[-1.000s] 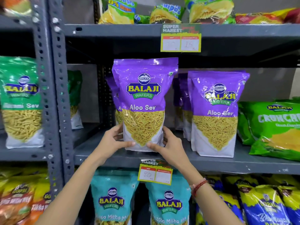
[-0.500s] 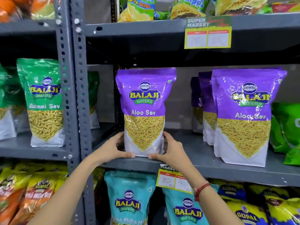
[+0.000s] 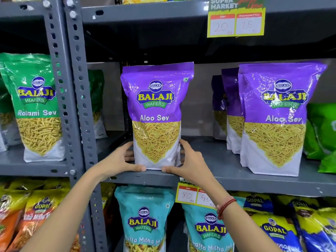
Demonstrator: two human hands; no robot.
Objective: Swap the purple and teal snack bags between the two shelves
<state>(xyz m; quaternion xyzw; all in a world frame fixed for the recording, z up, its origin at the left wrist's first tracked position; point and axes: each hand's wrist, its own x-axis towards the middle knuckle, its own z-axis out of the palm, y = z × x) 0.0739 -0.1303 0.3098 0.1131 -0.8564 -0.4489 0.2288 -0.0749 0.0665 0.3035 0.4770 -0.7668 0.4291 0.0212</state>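
Note:
A purple Aloo Sev bag (image 3: 156, 110) stands upright at the front of the middle grey shelf (image 3: 236, 179). My left hand (image 3: 118, 160) grips its lower left side and my right hand (image 3: 190, 161) grips its lower right side, both thumbs across the bag's bottom edge. Further purple bags (image 3: 276, 117) stand in a row to the right on the same shelf. Two teal Balaji bags (image 3: 143, 219) (image 3: 207, 231) stand on the shelf below, under my wrists.
Green Ratlami Sev bags (image 3: 34, 106) fill the left bay behind a grey perforated upright (image 3: 78, 106). Green bags (image 3: 321, 135) lie at far right. Yellow, orange and blue Gopal bags (image 3: 276, 231) crowd the lower shelf. A price tag (image 3: 192, 195) hangs on the shelf edge.
The purple bag has come down onto the shelf's front edge between my hands. The view has moved closer and shifted, so the shelves appear larger.

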